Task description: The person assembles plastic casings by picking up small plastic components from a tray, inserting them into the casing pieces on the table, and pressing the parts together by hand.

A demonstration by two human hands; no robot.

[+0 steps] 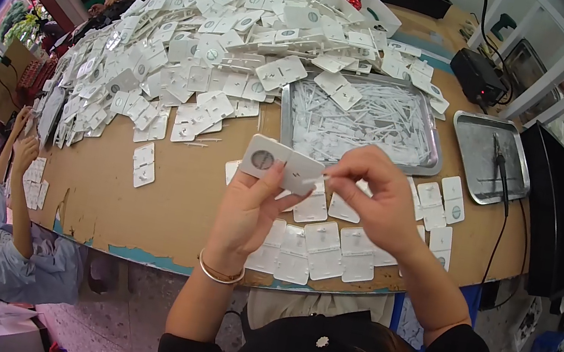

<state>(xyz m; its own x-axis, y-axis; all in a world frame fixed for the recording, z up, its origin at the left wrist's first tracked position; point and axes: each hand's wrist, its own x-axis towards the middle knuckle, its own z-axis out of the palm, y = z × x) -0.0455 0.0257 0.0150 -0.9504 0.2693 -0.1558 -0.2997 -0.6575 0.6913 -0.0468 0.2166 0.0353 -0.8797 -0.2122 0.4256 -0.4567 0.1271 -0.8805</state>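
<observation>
White two-panel card is up above the tabletop, gripped in the left hand, right hand pinched closed at its outer edge, can't tell on what; best brace card firmly, use light fingertip pressure.

Bright light falls evenly; the bowed edges seem soft.
</observation>
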